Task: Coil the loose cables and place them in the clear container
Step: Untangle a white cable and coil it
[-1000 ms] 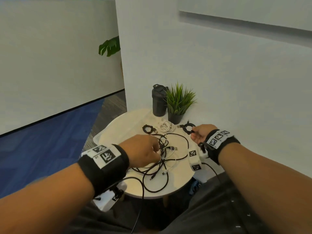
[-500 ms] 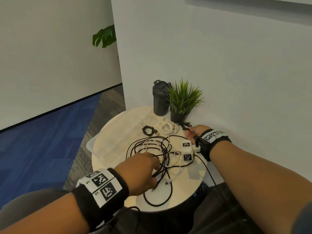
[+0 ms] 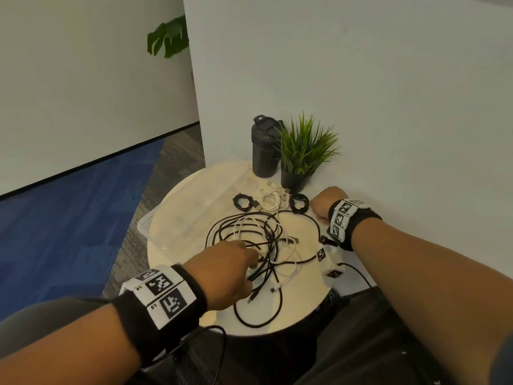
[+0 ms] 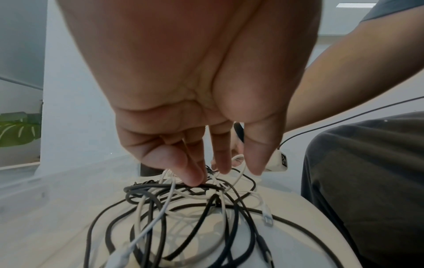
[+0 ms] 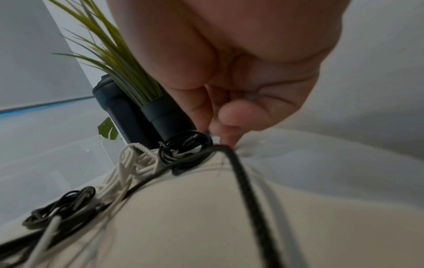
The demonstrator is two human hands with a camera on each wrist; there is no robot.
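Nearest the camera, the left hand [image 3: 226,270] is palm-down over the tangle of loose cables [image 3: 261,254] in the middle of the round table [image 3: 177,276], its fingertips [image 4: 195,174] pinching a black strand out of the black-and-white mess. Further out on the right edge, the right hand [image 3: 323,202] is curled up with its fingertips [image 5: 227,137] pressed down on one black cable [image 5: 243,183], which bends sharply right there; it looks pinched.

The clear container [image 3: 194,212] sits on the left side of the table, and I can't make out any cables inside it.

Behind the tangle there's a row of already-coiled bundles: a black one [image 3: 243,202], a white one [image 3: 270,198], another black one [image 3: 299,203] just beside the right hand. At the back against the wall are a dark bottle [image 3: 263,147] and a potted grass plant [image 3: 302,151].
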